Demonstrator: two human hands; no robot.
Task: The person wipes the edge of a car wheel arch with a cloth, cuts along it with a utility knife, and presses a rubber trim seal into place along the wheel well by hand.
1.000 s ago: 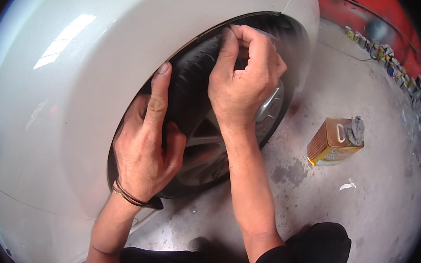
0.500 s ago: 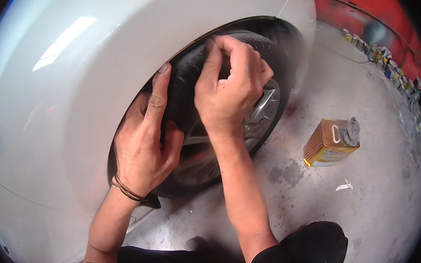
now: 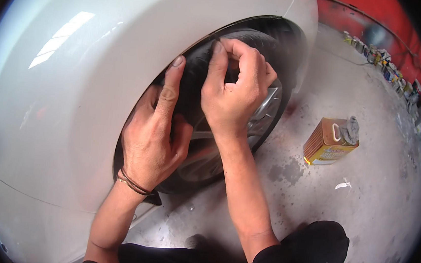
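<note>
Arch edge [image 3: 196, 45] at both index tips. Left hand [image 3: 145, 143]: thumb spread. Right hand [image 3: 235, 94]: narrow pinch, hold unclear.

Looking at a grey concrete floor [image 3: 377, 214], pretty grubby, speckled with dark spots. Got a rectangular metal can [image 3: 329, 147] standing upright on it, brownish top with a pale carry handle, yellowish label down the side (too blurry to read properly). Just to the left of that, a dark stain [image 3: 287, 173] with ragged edges. Also a small white scrap [image 3: 344, 184] lying near the can, can't tell the material. Way over at the far edge, a jumbled row of small containers [image 3: 390, 72], plus a thin dark cable [image 3: 342, 56] near them.
</note>
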